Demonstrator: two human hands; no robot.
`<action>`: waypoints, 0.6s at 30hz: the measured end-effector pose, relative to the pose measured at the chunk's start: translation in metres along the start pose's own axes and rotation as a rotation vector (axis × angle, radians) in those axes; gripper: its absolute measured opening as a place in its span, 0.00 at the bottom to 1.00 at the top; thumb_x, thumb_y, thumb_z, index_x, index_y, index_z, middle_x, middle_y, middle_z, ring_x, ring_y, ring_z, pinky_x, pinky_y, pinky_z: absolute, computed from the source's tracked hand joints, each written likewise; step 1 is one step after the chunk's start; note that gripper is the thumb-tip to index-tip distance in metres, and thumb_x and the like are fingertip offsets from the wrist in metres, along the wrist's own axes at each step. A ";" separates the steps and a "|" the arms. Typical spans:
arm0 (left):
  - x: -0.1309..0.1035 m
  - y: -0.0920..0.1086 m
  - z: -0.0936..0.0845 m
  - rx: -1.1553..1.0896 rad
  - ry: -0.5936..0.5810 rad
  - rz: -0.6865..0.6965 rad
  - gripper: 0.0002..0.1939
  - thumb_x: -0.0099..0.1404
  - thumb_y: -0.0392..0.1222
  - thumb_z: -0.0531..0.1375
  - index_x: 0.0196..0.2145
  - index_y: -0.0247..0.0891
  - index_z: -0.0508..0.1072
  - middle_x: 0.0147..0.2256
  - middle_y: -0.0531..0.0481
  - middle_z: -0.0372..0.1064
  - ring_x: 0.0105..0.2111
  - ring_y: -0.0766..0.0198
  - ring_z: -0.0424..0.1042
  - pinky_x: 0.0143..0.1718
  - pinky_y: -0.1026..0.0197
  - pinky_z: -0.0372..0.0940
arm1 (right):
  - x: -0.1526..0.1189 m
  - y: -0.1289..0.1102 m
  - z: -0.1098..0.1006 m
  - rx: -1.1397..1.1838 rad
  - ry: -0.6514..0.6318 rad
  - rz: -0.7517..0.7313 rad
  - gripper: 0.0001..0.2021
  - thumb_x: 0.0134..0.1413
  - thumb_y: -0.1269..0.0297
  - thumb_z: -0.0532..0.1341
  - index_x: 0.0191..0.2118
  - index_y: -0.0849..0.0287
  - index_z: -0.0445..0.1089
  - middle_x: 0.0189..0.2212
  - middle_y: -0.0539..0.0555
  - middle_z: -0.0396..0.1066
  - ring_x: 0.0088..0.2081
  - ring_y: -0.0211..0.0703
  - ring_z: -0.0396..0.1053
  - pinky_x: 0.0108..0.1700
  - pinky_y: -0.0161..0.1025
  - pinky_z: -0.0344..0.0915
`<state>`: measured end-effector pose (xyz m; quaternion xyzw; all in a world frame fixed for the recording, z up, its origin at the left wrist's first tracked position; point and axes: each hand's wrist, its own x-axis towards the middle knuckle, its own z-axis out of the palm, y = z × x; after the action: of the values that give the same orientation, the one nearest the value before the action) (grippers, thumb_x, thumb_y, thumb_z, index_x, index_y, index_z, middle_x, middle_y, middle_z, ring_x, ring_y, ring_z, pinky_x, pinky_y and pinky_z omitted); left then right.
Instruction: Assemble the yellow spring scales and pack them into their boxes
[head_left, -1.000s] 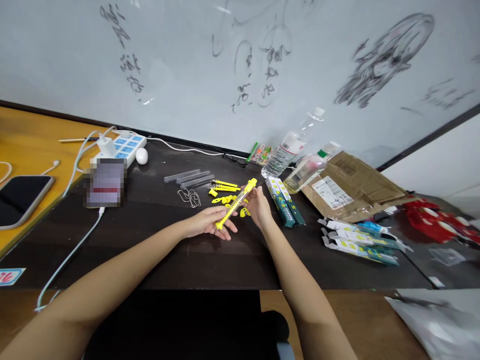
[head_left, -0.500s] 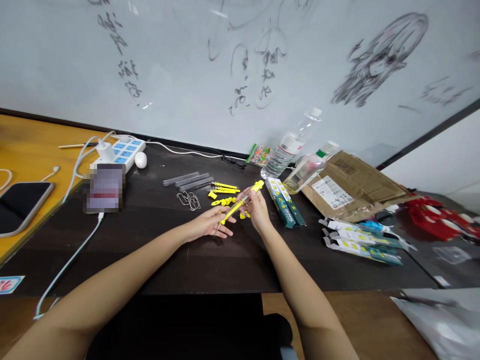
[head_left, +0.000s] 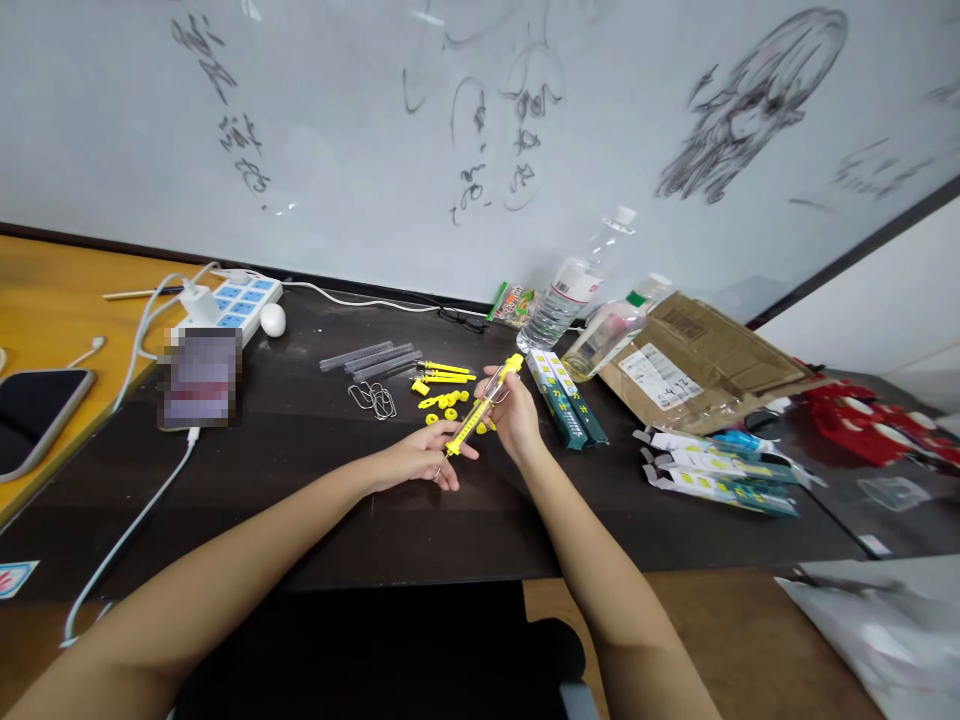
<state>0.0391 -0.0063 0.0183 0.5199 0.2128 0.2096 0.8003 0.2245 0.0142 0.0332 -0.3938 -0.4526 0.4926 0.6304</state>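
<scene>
A slim yellow-and-clear tube (head_left: 474,420) with yellow end pieces is held slantwise between my hands, above the dark desk. My left hand (head_left: 422,458) grips its lower end near a thin metal wire, its other fingers partly stretched. At the upper end my right hand (head_left: 516,412) is closed round the tube and a bent metal wire (head_left: 495,385). Just beyond lie yellow rods (head_left: 446,372), small yellow caps (head_left: 450,400), clear tubes (head_left: 375,360) and bent wire pieces (head_left: 373,400). Some small yellow parts are partly hidden behind my hands.
Green-and-white boxes (head_left: 568,400), a water bottle (head_left: 574,285), an oil-like bottle (head_left: 611,330) and a cardboard parcel (head_left: 697,365) stand or lie to the right. Opened boxes (head_left: 720,475) lie nearer. At left are a power strip (head_left: 240,300) and a phone (head_left: 199,380) on a cable.
The tube is held at a steeper angle, its lower end slightly lower. The right hand has turned, showing more of the wire. The view has shifted slightly.
</scene>
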 end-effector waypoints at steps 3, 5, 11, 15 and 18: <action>0.000 -0.001 0.001 0.015 -0.022 -0.003 0.28 0.56 0.33 0.61 0.53 0.40 0.57 0.53 0.35 0.66 0.26 0.69 0.74 0.30 0.64 0.65 | 0.001 0.000 -0.001 0.021 -0.006 0.033 0.19 0.54 0.46 0.54 0.40 0.57 0.64 0.22 0.47 0.66 0.19 0.34 0.60 0.17 0.30 0.57; 0.002 -0.003 0.001 0.024 -0.010 -0.001 0.26 0.58 0.37 0.61 0.52 0.39 0.57 0.51 0.35 0.67 0.26 0.69 0.74 0.29 0.64 0.66 | 0.001 0.000 -0.001 0.022 -0.017 0.036 0.18 0.55 0.46 0.53 0.39 0.57 0.64 0.22 0.47 0.67 0.20 0.34 0.61 0.18 0.30 0.58; 0.012 -0.017 -0.004 0.119 0.093 0.109 0.24 0.60 0.49 0.61 0.49 0.37 0.58 0.37 0.46 0.72 0.17 0.75 0.66 0.19 0.68 0.61 | -0.002 0.009 0.002 -0.027 -0.055 0.026 0.19 0.51 0.46 0.60 0.40 0.57 0.64 0.24 0.46 0.68 0.17 0.31 0.60 0.15 0.28 0.57; 0.013 -0.019 -0.005 0.193 0.138 0.166 0.25 0.62 0.50 0.59 0.51 0.38 0.56 0.35 0.48 0.72 0.15 0.74 0.65 0.18 0.68 0.62 | -0.005 0.011 0.001 -0.195 -0.155 0.085 0.18 0.48 0.51 0.65 0.37 0.57 0.63 0.20 0.42 0.67 0.13 0.28 0.58 0.11 0.26 0.55; 0.010 -0.013 -0.002 0.149 0.070 0.130 0.22 0.64 0.50 0.57 0.49 0.38 0.57 0.35 0.47 0.73 0.15 0.74 0.66 0.18 0.68 0.60 | -0.005 0.008 -0.001 -0.168 -0.197 0.110 0.19 0.48 0.49 0.65 0.37 0.58 0.63 0.18 0.43 0.67 0.14 0.31 0.62 0.12 0.27 0.58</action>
<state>0.0474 -0.0040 0.0046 0.5831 0.2214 0.2629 0.7361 0.2225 0.0106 0.0245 -0.4189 -0.5298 0.5231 0.5197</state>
